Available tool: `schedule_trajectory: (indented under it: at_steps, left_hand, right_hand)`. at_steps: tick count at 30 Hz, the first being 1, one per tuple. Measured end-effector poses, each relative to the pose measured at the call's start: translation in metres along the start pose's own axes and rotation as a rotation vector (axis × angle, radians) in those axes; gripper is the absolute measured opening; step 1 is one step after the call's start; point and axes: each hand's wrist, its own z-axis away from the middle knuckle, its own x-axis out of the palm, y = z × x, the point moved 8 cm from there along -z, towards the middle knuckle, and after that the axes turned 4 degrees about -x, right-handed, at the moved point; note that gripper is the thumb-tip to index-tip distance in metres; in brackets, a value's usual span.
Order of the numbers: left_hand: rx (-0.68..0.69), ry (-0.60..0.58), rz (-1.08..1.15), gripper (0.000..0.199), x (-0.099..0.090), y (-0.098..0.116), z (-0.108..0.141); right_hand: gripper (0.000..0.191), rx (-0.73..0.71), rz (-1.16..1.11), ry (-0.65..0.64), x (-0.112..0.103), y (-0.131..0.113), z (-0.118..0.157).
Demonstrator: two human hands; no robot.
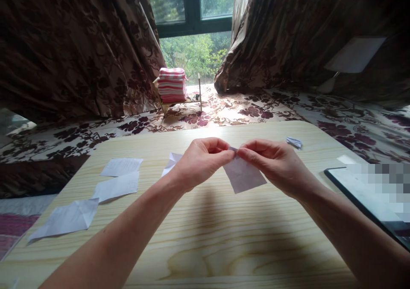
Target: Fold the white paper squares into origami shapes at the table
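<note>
A small sheet of paper [245, 176] hangs above the wooden table, pinched along its top edge by both hands. My left hand [205, 159] grips it between thumb and fingers near the top corner. Right beside it, my right hand [272, 159] pinches the same edge, the two thumbs almost touching. Behind my left wrist, another piece of white paper [171, 162] lies partly hidden on the table. A small folded paper piece [294, 142] rests past my right hand, near the far edge.
Several creased paper sheets [72, 217] lie at the left of the table [205, 255]. A dark-edged tablet or screen [355, 199] is at the right. Beyond the table stand a stack of pink striped cloths [173, 86] on a small stand and a lamp [355, 55].
</note>
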Motion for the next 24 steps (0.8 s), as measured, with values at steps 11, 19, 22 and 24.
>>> schedule_trajectory:
  at_steps: [11,19,22,24]
  left_hand:
    - [-0.019,-0.045,-0.166,0.007,0.002,-0.002,0.008]
    - [-0.063,0.059,0.25,0.016,0.004,-0.012,0.006]
    - [-0.082,0.04,0.298,0.016,0.009,-0.013,0.008]
    - [-0.094,0.037,0.337,0.016,0.01,-0.014,0.01]
  right_hand:
    - [0.017,0.018,0.04,-0.063,-0.003,0.003,-0.001]
    - [0.024,-0.015,-0.056,0.038,-0.014,0.002,-0.005]
    - [0.024,-0.052,-0.087,0.016,-0.011,-0.002,-0.005]
    - [0.026,-0.037,-0.086,-0.041,-0.004,-0.003,-0.004]
